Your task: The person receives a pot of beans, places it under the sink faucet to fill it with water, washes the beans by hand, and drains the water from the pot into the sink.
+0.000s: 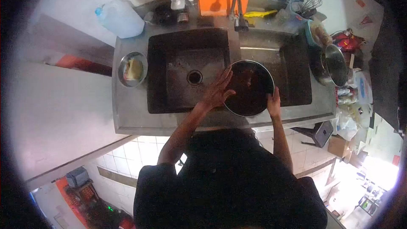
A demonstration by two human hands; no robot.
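Observation:
A round dark pot (250, 95) with a thin pale rim is over the front of the double sink, near the divider. Its inside is dark, with a faint reddish-brown patch. My left hand (216, 91) lies against the left rim, fingers stretched out and thumb apart. On the other side, my right hand (274, 105) grips the pot's right edge, its fingers partly hidden. The left basin (178, 59) has a round drain (194, 77). A black faucet (238, 12) stands behind the right basin (296, 76).
A metal bowl (125, 75) holding a yellowish sponge-like item (133, 69) sits left of the sink. Behind it stands a large translucent jug (123, 19). At right are a steel pot (336, 65), a whisk (312, 3) in a container and plastic bags (347, 123). A dark stool (320, 133) stands below.

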